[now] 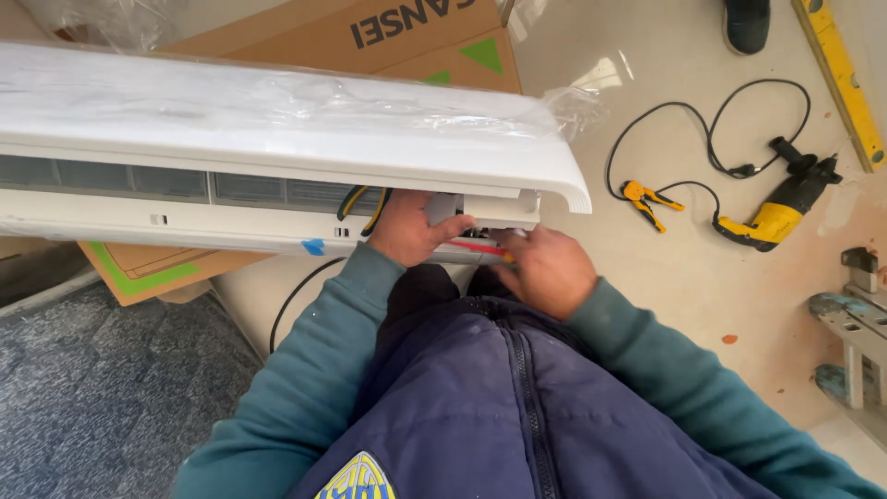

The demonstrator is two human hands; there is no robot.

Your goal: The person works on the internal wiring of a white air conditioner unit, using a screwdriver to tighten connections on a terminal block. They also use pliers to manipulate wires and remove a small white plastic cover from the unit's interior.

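My left hand (407, 231) is tucked up under the raised white front cover at the right end of the indoor air-conditioner unit (277, 139), fingers curled on a small grey part (442, 208) there. My right hand (547, 270) sits just beside it, closed around a tool with a red shaft (480, 248) and a bit of yellow at the grip (most of it is hidden in my fist, so I can't tell what kind). Two yellow-and-black wires (362, 205) loop out of the unit next to my left thumb. What my fingertips touch inside is shadowed by the cover. Clear plastic wrap lies over the unit's top, one blue tape tab (313, 247) on its lower edge. The unit rests on cardboard boxes (407, 37), cut off at the top edge. On the floor to the right: one yellow hammer drill (778, 211) with its black cord, one orange-handled pair of pliers (647, 199), one yellow spirit level (843, 79), partly cropped.
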